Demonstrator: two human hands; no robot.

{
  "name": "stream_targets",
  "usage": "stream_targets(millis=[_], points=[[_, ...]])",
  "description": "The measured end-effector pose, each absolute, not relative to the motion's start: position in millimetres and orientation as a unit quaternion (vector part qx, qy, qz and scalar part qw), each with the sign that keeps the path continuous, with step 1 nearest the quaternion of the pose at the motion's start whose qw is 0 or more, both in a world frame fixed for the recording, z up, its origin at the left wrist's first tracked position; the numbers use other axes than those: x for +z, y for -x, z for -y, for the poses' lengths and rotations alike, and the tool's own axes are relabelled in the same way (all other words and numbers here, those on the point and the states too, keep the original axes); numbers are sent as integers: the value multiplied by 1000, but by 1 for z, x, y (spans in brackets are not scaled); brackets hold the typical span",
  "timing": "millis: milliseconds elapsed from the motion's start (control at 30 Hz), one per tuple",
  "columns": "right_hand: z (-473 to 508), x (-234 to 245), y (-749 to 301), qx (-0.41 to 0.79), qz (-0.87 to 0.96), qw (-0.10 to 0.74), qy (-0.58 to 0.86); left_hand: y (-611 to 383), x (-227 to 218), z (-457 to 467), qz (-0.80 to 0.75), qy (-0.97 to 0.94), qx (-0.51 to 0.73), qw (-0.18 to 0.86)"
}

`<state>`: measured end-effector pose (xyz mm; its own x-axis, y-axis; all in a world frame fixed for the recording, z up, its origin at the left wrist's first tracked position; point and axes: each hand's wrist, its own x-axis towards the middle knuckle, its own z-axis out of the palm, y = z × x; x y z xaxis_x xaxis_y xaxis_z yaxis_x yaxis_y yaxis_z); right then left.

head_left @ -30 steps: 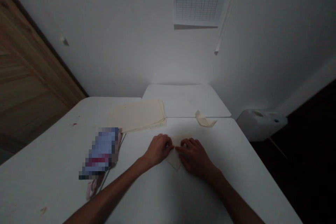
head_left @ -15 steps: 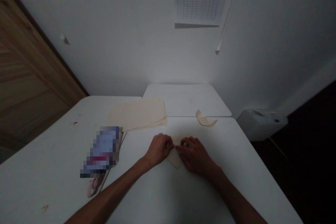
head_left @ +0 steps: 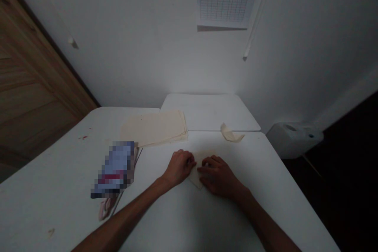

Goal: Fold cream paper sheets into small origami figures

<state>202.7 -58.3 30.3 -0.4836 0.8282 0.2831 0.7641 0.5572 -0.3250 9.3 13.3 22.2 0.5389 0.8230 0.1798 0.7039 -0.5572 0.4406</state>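
Observation:
Between my hands a folded piece of cream paper [head_left: 195, 178] lies on the white table, its pointed end toward me. My left hand [head_left: 180, 166] is closed, with thumb and fingertips pinching the paper's left side. On the other side my right hand [head_left: 217, 175] has its fingers curled and pressed onto the paper, covering most of its right part. A small folded cream paper piece [head_left: 231, 134] stands beyond my right hand. Further left lies a stack of flat cream paper sheets [head_left: 155, 126].
A blurred-out blue item [head_left: 115, 169] with a pink strap [head_left: 104, 208] lies left of my left forearm. Behind the white table [head_left: 165, 220] stands a wall with a printed sheet [head_left: 224, 2]. A white box-like object [head_left: 295, 141] is beyond the right edge; wooden panelling [head_left: 32, 82] is at left.
My right fingers have shifted slightly toward me over the folded paper and cover more of its lower part. The left hand stays almost where it was.

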Motion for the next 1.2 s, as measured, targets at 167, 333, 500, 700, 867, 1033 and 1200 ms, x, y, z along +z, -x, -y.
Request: stream_targets(millis=[167, 333, 500, 700, 867, 1033, 1200], points=[[61, 32, -205, 97, 853, 216, 464, -9, 21, -14, -438, -864, 187, 160], [61, 34, -204, 103, 851, 207, 471, -9, 20, -14, -443, -861, 189, 163], [59, 33, -203, 108, 847, 204, 479, -8, 18, -13, -442, -857, 203, 172], [56, 32, -197, 96, 841, 204, 493, -7, 15, -13, -432, -857, 225, 166], [55, 35, -195, 91, 838, 179, 507, -6, 14, -14, -429, -858, 221, 179], [56, 37, -195, 94, 836, 178, 511, -5, 11, -14, -426, -857, 229, 179], [57, 35, -195, 97, 830, 188, 516, -4, 11, -14, -423, -856, 237, 180]])
